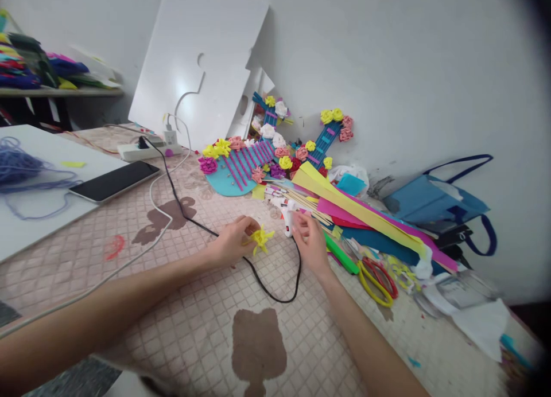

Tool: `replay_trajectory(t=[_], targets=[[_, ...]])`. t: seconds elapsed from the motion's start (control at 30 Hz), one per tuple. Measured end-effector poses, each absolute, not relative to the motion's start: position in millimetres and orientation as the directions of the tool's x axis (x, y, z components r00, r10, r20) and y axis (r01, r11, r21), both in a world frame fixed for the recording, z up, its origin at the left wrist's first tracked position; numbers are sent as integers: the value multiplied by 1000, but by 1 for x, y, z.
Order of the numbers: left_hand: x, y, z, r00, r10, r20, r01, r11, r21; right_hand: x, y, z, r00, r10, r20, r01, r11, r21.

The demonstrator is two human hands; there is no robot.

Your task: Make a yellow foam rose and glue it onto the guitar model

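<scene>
My left hand [236, 239] pinches a yellow paper flower [262, 239] with pointed petals, just above the tablecloth. To its right, my right hand [310, 242] is beside the handle of a white glue gun [287, 216]. Its fingers are loosely bent and a little apart, with the tips at the handle's edge; whether they touch it I cannot tell. A black cord [275, 298] loops over the table between my hands. Behind them stands a blue guitar-shaped craft piece [226, 178] with purple strips and paper flowers, and a second flowered one [322, 144] leans near it.
Scissors with red and yellow handles [379, 282], a green cutter [341, 253] and coloured paper sheets [365, 213] lie at the right. A phone [115, 181] rests on a white board [38, 213] at the left. A white cable [142, 248] crosses above my left forearm from the power strip [140, 150].
</scene>
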State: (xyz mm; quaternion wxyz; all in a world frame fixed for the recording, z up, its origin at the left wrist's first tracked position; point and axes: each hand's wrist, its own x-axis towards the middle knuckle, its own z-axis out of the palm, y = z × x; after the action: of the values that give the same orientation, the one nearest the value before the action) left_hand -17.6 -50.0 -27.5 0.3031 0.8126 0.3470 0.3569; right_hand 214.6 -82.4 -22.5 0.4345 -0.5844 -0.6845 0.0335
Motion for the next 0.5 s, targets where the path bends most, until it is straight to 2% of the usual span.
replay_trajectory(t=[0.23,0.5], targets=[[-17,-62,-15,504,764,402,251,-575,779,195,-156,-15,-162,777,608,772,484,-413],[11,-72,-14,556,702,444,219,-639,737,195,-160,-22,-28,776,630,716,455,-529]])
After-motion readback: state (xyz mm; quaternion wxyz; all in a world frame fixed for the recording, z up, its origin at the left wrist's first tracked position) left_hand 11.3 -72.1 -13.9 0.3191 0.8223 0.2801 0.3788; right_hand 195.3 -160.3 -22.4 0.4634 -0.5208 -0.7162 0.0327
